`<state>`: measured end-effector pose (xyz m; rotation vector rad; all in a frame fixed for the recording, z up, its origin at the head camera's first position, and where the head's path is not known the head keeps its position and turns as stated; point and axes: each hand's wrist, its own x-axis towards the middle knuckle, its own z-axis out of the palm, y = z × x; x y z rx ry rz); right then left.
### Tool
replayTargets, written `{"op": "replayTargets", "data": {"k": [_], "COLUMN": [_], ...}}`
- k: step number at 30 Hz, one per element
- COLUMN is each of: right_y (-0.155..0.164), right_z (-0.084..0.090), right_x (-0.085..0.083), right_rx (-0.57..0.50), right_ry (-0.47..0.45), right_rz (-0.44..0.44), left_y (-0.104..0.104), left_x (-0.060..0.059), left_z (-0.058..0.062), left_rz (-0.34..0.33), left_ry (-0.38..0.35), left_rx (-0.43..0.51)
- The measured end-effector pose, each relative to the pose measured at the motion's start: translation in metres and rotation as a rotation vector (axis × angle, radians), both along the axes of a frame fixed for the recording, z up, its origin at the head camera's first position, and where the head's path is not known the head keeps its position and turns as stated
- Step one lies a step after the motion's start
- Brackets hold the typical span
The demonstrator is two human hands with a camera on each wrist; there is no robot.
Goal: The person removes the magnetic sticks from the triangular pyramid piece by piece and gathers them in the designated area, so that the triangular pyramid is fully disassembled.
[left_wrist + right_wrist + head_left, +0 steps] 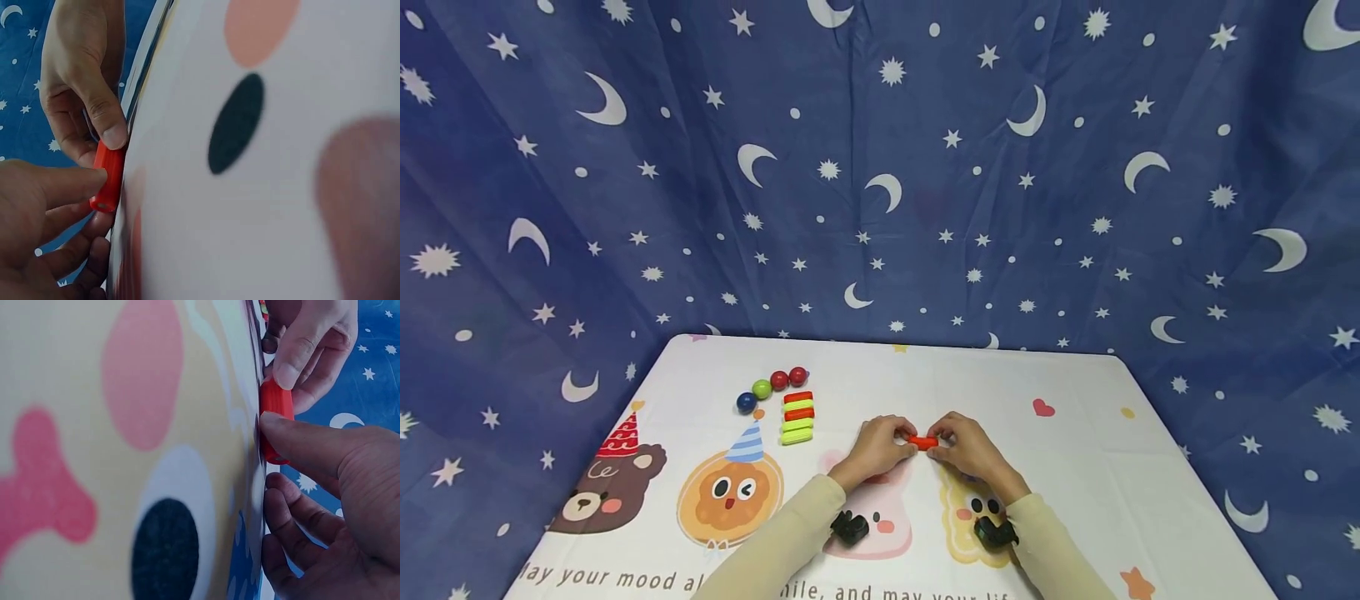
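Blue cloth [880, 167] w/ white stars, moons & dots hung as backdrop, filling 9 through 12 to 3 o'clock; folds & creases showed across it, and it draped down on both sides of the table. Table [1075, 500] sat at 6 o'clock, covered w/ white cartoon-print cover: bear in red party hat at 8 o'clock, round orange face w/ blue hat beside it, small red heart at approx. 4 o'clock. Light was even, soft, no hard shadows.
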<state>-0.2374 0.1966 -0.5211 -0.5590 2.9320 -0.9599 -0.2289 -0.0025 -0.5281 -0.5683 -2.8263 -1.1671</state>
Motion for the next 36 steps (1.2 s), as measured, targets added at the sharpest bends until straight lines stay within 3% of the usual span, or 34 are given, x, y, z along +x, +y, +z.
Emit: {"op": "replayTargets", "data": {"k": [10, 15, 26, 36], "right_y": [0.0, 0.001, 0.003, 0.002], "right_z": [0.0, 0.002, 0.012, 0.017], "right_x": [0.004, 0.007, 0.005, 0.004], "right_rx": [-0.002, 0.013, 0.008, 0.02], "right_ry": [-0.029, -0.079, -0.057, -0.035], "right_rz": [0.012, 0.006, 0.035, 0.042], "left_y": [0.001, -0.003, -0.021, -0.043], "left_x": [0.002, 0.006, 0.01, 0.022], "left_z": [-0.005, -0.008, 0.008, 0.022], "left_rz": [0.004, 0.007, 0.047, 0.061], "left_ry": [0.024, -0.003, -0.024, -0.036], "left_rx": [-0.022, -0.013, 0.032, 0.077]}}
